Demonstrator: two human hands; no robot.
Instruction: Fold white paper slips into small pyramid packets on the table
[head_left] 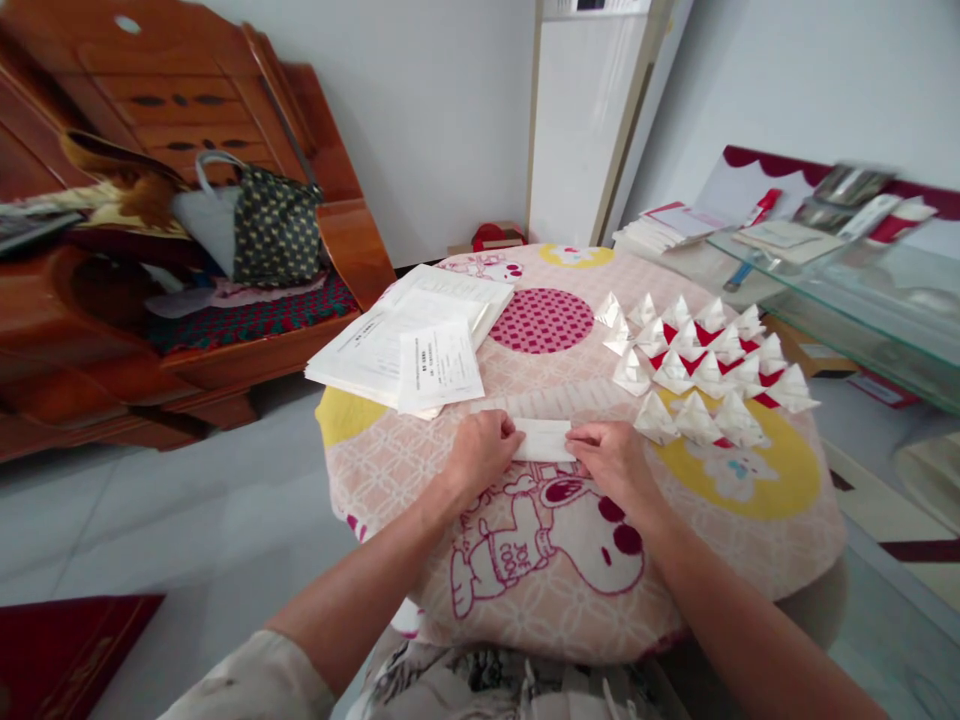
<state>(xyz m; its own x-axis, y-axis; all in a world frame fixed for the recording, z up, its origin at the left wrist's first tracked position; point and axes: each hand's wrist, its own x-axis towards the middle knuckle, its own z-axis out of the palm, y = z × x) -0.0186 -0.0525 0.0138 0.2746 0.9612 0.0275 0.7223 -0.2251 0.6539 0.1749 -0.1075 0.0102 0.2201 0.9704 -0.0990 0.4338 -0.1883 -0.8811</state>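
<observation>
A narrow folded strip of white paper [544, 440] lies on the round table with a pink cartoon-print cloth [525, 540]. My left hand [484, 450] presses its left end with curled fingers. My right hand [615, 462] pinches and holds down its right end. Both hands are closed on the strip. Just right of my right hand stands a cluster of several small folded white-and-red paper triangles [701, 365]. A stack of printed white sheets [420, 340] lies at the table's far left.
A wooden bench [150, 220] with a patterned handbag [274, 225] stands to the left. A glass shelf [862, 290] with papers and packets is on the right. A white cabinet [585, 120] stands behind the table. Grey tiled floor [172, 520] lies to the left.
</observation>
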